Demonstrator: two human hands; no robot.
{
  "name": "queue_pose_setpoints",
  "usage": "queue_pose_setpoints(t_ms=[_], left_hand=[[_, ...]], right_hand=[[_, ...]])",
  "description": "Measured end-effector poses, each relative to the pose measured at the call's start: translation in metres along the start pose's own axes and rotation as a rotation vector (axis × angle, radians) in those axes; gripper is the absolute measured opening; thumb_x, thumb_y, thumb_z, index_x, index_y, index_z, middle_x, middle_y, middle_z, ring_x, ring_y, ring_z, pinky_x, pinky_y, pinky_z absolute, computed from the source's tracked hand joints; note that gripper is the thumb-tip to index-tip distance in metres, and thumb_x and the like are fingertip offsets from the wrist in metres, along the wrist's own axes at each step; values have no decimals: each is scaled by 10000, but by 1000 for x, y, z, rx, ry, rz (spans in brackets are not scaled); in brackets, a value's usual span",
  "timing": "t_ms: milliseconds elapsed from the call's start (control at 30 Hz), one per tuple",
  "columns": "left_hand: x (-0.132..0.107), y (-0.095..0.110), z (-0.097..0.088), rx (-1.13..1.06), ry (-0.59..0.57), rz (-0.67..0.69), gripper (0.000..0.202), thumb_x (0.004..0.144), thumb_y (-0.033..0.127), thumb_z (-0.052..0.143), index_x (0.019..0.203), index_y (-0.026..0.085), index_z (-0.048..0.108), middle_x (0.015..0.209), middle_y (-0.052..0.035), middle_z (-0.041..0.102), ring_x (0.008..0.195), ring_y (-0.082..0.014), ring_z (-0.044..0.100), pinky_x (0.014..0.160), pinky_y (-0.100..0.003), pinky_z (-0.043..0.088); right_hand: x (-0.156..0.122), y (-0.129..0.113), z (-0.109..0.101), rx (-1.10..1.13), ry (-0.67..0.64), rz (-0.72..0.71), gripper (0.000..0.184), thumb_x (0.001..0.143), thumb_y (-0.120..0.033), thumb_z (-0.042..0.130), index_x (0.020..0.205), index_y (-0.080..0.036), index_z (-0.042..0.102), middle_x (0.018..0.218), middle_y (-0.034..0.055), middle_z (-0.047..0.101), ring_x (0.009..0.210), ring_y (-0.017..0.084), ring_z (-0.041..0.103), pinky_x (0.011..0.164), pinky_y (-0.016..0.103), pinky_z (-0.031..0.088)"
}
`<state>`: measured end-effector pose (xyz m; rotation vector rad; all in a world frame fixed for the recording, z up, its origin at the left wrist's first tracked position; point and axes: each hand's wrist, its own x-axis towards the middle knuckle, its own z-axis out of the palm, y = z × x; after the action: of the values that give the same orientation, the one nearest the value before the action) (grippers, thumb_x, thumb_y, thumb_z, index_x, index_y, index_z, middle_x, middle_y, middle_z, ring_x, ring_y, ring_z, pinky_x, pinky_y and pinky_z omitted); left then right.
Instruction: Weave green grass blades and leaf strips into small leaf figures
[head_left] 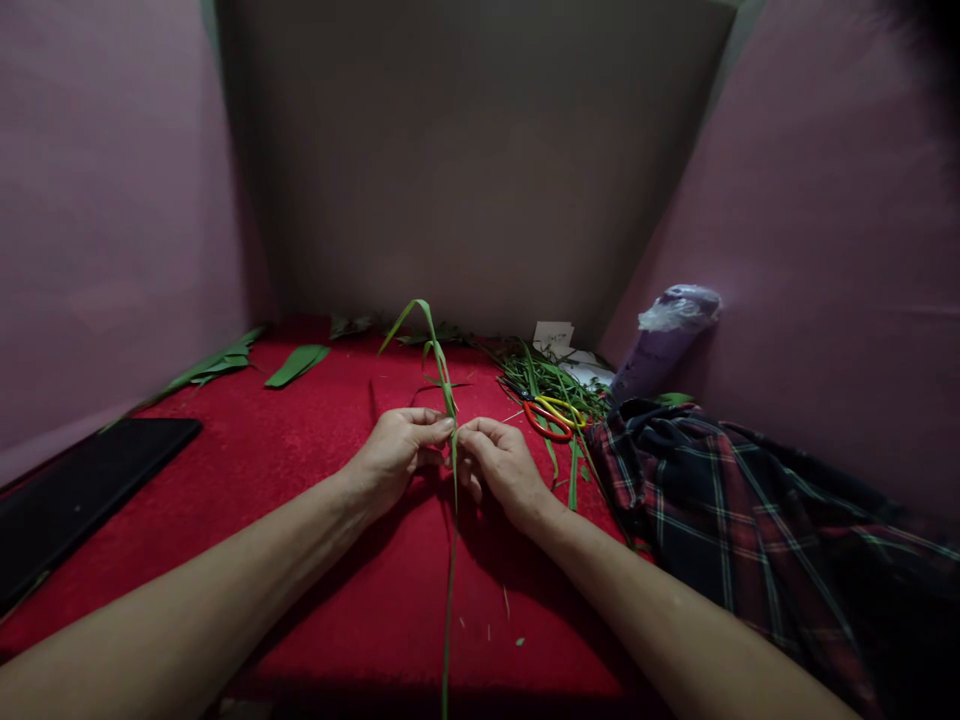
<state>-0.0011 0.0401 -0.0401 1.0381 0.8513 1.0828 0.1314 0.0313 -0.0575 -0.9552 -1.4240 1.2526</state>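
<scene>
A long green leaf blade [452, 540] runs upright between my hands, its upper part bent over to the left and its lower part trailing down past the front of the table. My left hand [405, 447] pinches it between thumb and fingers. From the other side, my right hand [499, 460] holds the same blade with closed fingertips, close to the left thumb. The exact spot where the fingertips meet is partly hidden. Scissors [553, 416] with one red and one yellow handle lie just beyond my right hand.
A heap of cut grass [547, 368] lies behind the scissors, near white paper cards [553, 334]. A purple roll [656, 340] in plastic leans on the right wall. Plaid cloth [720, 490] lies right; a black flat slab [97, 490] and a broad leaf [298, 365] lie left.
</scene>
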Motion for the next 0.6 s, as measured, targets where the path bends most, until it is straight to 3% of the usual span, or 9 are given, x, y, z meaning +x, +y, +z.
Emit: queue_pose_setpoints(t_ms=[167, 600], left_hand=[[0, 0, 0, -9, 15, 26, 120, 629, 181, 660, 618, 106, 568, 567, -28, 583, 469, -120, 555, 518, -266, 448], [-1, 1, 2, -76, 46, -14, 84, 588, 113, 671, 636, 105, 602, 587, -21, 585, 522, -115, 548, 538, -258, 442]], right_hand=[[-1, -3, 1, -2, -2, 2, 217, 755, -341, 508, 645, -156, 485, 447, -49, 487, 293, 47, 383, 300, 152, 271], [-3, -2, 1, -144, 57, -66, 176, 742, -283, 527, 618, -162, 494, 428, -58, 473, 316, 56, 385, 327, 165, 292]])
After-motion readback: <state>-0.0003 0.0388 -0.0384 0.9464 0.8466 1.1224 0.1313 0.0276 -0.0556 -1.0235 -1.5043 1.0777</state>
